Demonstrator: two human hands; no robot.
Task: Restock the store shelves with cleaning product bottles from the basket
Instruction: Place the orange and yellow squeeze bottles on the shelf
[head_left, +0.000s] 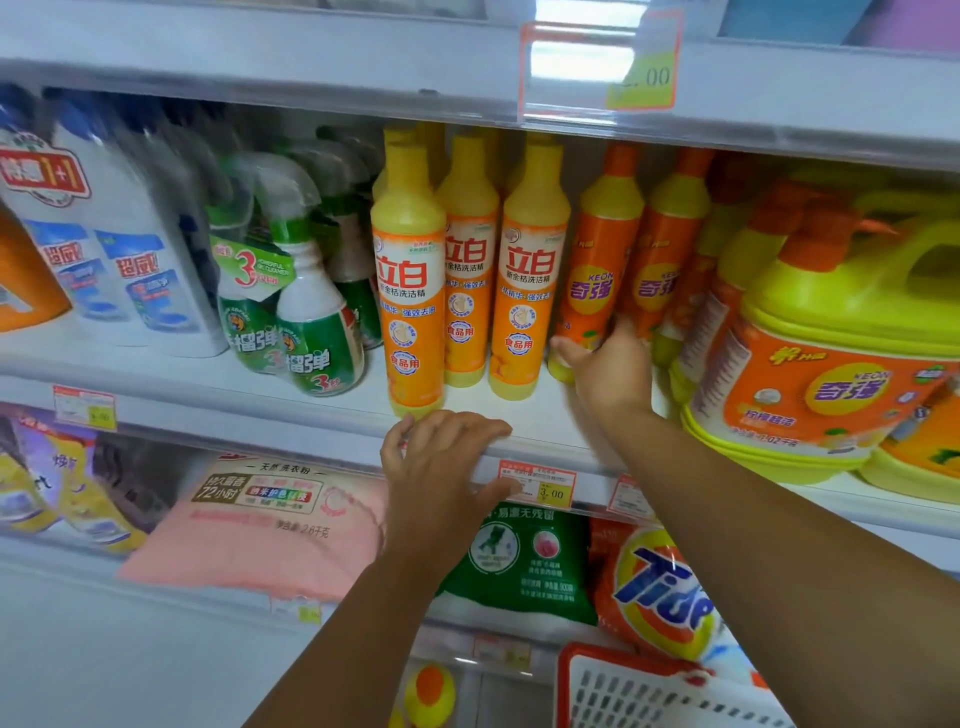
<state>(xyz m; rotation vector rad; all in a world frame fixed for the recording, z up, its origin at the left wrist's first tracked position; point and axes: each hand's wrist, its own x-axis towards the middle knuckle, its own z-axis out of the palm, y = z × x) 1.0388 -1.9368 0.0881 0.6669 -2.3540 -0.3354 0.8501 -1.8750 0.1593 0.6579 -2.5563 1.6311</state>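
Note:
My right hand grips the base of an orange and yellow dish soap bottle that stands on the middle shelf. To its left stand three taller yellow-capped orange bottles. My left hand rests curled over the shelf's front edge and holds no bottle. At the bottom right the corner of a red and white basket shows. A yellow and orange bottle top pokes up at the bottom centre.
Green spray bottles and white refill packs fill the shelf's left. Large yellow jugs crowd the right. Below lie a pink detergent bag, a green bag and a Tide bag.

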